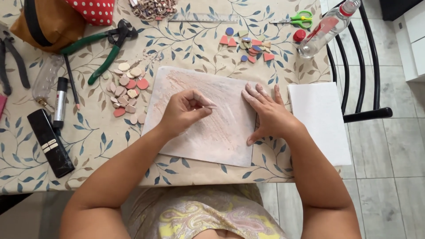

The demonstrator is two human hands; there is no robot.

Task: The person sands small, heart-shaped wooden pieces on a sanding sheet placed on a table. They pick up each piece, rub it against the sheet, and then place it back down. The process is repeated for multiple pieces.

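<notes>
Sandpaper sheet (208,128), pale and dusted pink, lies flat near the middle of the leaf-patterned tablecloth (186,48), its near edge close to the table's near edge. Left hand (183,110) rests on the sheet's left half with the fingers curled in and pressed together, thumb and forefinger pinching a small pale tile piece (211,105) whose tip touches the sheet. Right hand (268,115) lies flat on the sheet's right edge, fingers slightly spread and pointing far, thumb stretched along the near side

Just right of the sheet sits a white rectangular pad (321,119), partly overhanging the table edge. Left of the sheet lies a heap of pink and cream tile pieces (126,90), and beyond it green-handled nippers (108,46). Farther left are a pencil (71,82), a black and silver tube (59,102) and a black remote-like block (49,141). At the far side lie coloured tile shapes (250,44), green scissors (299,18), a red cap (299,35) and a clear plastic bottle (325,28) on its side. A black chair (363,88) stands to the right of the table
</notes>
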